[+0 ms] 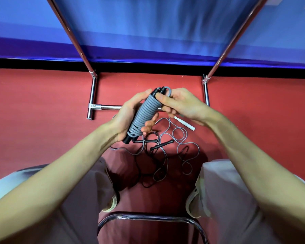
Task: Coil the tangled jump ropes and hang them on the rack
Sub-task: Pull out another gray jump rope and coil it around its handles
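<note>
Your left hand (128, 113) is wrapped around the lower part of the grey jump rope (145, 114), which is wound in tight turns round its paired black handles, and your right hand (180, 104) pinches the rope's last loop at the far end of the bundle. You hold it above the red floor (42, 95), in front of the chrome rack (93, 95). Below it, between your knees, a tangle of grey and black ropes (165, 152) lies loose beside a white handle (185, 122).

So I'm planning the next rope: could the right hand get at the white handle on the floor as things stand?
Probably not yet. The right hand pinches the top loop of the grey coiled rope, which the left hand also grips. The white handle lies just beneath it with nothing between, so once it lets go, likely yes.
</note>
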`<control>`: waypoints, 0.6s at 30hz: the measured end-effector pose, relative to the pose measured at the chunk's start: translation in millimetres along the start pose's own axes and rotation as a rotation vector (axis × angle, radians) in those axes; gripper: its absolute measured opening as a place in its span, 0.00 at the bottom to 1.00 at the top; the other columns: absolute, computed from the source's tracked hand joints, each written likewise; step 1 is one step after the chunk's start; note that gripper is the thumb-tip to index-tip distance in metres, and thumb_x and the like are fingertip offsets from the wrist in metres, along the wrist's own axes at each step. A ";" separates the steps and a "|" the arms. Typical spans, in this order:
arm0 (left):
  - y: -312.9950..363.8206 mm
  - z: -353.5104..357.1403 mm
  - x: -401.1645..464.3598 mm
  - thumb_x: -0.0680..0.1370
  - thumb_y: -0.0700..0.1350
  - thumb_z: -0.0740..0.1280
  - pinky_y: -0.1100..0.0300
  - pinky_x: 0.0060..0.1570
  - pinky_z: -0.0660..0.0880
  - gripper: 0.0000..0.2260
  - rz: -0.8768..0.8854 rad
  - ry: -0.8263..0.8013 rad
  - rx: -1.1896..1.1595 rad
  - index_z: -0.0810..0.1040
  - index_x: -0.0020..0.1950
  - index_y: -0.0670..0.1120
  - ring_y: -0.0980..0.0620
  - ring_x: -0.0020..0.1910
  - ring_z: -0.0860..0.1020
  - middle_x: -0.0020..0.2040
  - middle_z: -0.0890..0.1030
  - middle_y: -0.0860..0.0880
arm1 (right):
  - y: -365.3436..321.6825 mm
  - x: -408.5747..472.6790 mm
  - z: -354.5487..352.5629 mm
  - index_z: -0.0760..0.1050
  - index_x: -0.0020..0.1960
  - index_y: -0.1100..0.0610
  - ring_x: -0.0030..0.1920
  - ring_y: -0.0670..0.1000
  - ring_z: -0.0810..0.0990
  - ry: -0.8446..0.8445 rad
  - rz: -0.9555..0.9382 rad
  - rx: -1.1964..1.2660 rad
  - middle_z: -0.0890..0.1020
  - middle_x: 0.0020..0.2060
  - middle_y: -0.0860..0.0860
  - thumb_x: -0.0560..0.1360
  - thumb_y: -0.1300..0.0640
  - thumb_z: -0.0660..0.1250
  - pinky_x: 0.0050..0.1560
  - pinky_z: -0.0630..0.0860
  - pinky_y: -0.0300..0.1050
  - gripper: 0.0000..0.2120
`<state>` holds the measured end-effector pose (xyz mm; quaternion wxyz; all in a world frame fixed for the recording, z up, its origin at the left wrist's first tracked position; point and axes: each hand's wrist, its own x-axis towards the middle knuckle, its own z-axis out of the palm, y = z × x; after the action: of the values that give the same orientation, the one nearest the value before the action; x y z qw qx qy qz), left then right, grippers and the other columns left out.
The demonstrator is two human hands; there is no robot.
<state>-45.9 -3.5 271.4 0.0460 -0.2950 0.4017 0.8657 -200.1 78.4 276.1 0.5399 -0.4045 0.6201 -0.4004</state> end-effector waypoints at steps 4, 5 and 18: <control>3.0 -4.3 1.0 0.78 0.61 0.53 0.61 0.22 0.59 0.28 0.057 0.050 -0.041 0.77 0.31 0.42 0.51 0.18 0.64 0.24 0.67 0.46 | 1.7 3.5 -5.4 0.76 0.52 0.64 0.35 0.45 0.75 0.014 0.046 0.100 0.78 0.38 0.52 0.83 0.52 0.56 0.39 0.73 0.37 0.17; 4.5 -6.3 0.2 0.77 0.62 0.54 0.61 0.22 0.59 0.28 0.058 0.061 -0.041 0.75 0.31 0.41 0.51 0.18 0.64 0.24 0.67 0.46 | 1.9 3.2 -8.4 0.76 0.56 0.65 0.37 0.46 0.75 0.019 0.054 0.141 0.78 0.41 0.53 0.83 0.53 0.55 0.39 0.73 0.38 0.17; 7.6 -3.2 4.0 0.82 0.58 0.51 0.65 0.17 0.62 0.23 0.182 0.302 0.047 0.68 0.38 0.41 0.53 0.17 0.65 0.22 0.69 0.48 | 4.0 3.1 -1.6 0.76 0.61 0.67 0.26 0.38 0.73 0.216 -0.031 -0.021 0.78 0.27 0.40 0.72 0.70 0.71 0.36 0.72 0.32 0.18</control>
<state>-50.1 -11.6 272.6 -0.0867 -0.3829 0.4490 0.8026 -202.2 77.0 271.5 0.4592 -0.3743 0.6726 -0.4434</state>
